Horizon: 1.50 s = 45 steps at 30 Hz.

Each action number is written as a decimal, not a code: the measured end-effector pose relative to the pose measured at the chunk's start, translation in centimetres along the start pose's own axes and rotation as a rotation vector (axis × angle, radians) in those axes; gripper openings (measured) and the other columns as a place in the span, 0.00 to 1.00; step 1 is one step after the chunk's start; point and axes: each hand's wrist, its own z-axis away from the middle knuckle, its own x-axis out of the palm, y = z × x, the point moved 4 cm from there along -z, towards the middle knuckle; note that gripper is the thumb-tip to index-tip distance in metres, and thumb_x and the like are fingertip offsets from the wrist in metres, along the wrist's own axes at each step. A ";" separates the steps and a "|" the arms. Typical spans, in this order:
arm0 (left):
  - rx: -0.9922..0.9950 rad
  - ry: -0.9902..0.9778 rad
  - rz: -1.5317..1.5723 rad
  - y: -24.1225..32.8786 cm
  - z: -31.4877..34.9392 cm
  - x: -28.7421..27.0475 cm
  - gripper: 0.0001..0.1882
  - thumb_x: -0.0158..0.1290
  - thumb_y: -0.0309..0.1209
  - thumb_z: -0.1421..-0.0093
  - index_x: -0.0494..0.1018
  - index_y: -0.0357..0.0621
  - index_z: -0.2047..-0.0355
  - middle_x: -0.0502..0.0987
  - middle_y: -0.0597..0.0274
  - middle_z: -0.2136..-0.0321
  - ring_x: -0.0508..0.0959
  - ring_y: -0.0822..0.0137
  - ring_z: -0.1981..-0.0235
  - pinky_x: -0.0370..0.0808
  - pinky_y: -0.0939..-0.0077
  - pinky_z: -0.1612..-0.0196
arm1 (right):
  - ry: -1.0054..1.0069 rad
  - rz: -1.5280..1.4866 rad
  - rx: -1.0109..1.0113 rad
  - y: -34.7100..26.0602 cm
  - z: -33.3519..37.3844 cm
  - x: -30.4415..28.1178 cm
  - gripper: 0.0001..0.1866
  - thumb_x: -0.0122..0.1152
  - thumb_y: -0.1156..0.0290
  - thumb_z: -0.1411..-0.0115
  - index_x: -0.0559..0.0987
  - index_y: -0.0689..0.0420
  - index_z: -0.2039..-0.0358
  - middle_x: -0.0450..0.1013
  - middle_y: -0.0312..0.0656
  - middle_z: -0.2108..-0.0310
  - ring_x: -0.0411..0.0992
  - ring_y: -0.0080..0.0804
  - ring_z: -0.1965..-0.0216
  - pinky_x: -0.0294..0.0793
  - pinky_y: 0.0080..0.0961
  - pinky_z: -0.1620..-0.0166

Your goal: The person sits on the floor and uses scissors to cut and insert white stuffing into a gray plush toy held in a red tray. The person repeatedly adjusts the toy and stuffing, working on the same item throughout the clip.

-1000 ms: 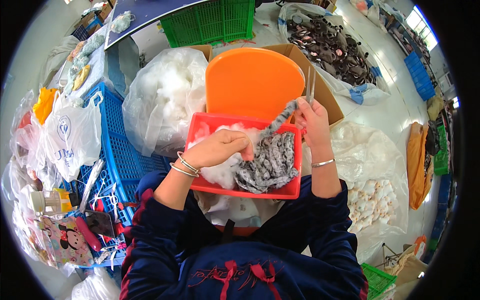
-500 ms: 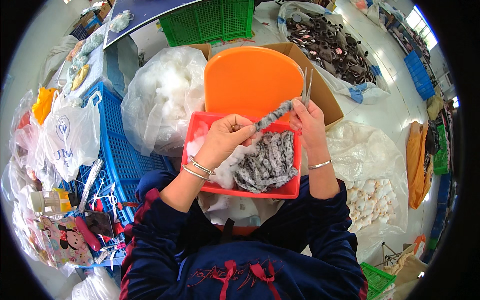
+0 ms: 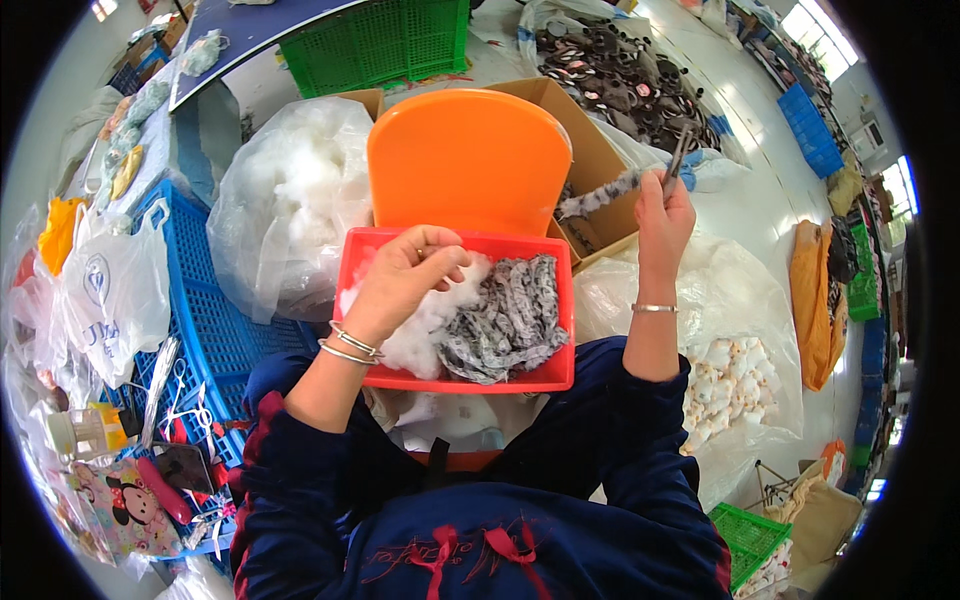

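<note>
Right hand [image 3: 665,208]: raised, fingers closing firmly around a slim, dark metal two-pronged tool [image 3: 678,158], its tip pointing up and slightly right; how far the prongs are parting cannot be told. One grey-and-black mottled, furry fabric strip [image 3: 604,194]: its near end is meeting the thumb side of this hand, its long axis running leftward and slightly down the view, the free end pointing left over an open brown cardboard box [image 3: 575,130]; whether fingers or prongs are pinching it cannot be told. Left hand [image 3: 408,275]: fingers loosely curling, thumb standing apart from the forefinger, gripping nothing visible, and hovering over the left part of a red rectangular plastic tray [image 3: 470,384]. Tray contents: loose white fibre stuffing [image 3: 415,345] lying left, a heap of grey-and-black furry strips [image 3: 510,320] lying right. Beyond the tray: an orange rounded plastic panel [image 3: 470,160] standing, partly covering the box. Left of it: a translucent plastic bag [image 3: 240,240] holding white stuffing. Right of the tray: a clear plastic sheet or bag [image 3: 625,290] bearing small white pieces [image 3: 725,385].
</note>
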 end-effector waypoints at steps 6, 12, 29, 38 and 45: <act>0.087 0.072 -0.048 1.1 -0.2 -1.9 0.07 0.50 0.32 0.34 0.74 0.43 0.61 0.79 0.66 0.67 0.77 0.78 0.69 0.73 0.83 0.64 | -0.002 0.149 0.157 1.2 -1.2 -0.6 0.12 0.62 0.63 0.38 0.74 0.58 0.69 0.61 0.23 0.82 0.56 0.10 0.80 0.55 0.14 0.78; 0.122 0.169 0.000 2.0 0.1 -3.6 0.08 0.50 0.32 0.35 0.75 0.42 0.63 0.79 0.67 0.69 0.76 0.78 0.71 0.71 0.83 0.66 | -0.712 0.501 0.059 4.4 4.3 6.1 0.23 0.61 0.57 0.40 0.71 0.65 0.78 0.57 0.38 0.85 0.55 0.22 0.79 0.60 0.29 0.76; 0.121 0.151 -0.112 2.5 0.1 -3.8 0.07 0.50 0.31 0.36 0.75 0.40 0.64 0.79 0.67 0.70 0.75 0.79 0.72 0.71 0.83 0.66 | -1.544 0.741 -0.073 6.1 17.9 12.0 0.18 0.63 0.55 0.52 0.77 0.60 0.74 0.75 0.51 0.74 0.74 0.52 0.69 0.72 0.45 0.65; 0.066 0.008 -0.170 1.2 -0.4 -3.1 0.07 0.52 0.30 0.37 0.75 0.38 0.65 0.78 0.67 0.70 0.75 0.78 0.71 0.72 0.83 0.66 | -1.278 0.111 0.329 0.8 10.4 9.9 0.11 0.69 0.70 0.45 0.75 0.61 0.70 0.67 0.28 0.77 0.60 0.15 0.75 0.63 0.21 0.72; -0.043 -0.293 -0.359 -0.9 0.4 0.3 0.12 0.56 0.29 0.40 0.73 0.39 0.57 0.77 0.67 0.66 0.76 0.78 0.66 0.73 0.83 0.64 | -1.056 -0.091 0.533 0.1 10.2 9.9 0.15 0.73 0.70 0.49 0.78 0.62 0.65 0.71 0.28 0.72 0.65 0.12 0.69 0.66 0.15 0.65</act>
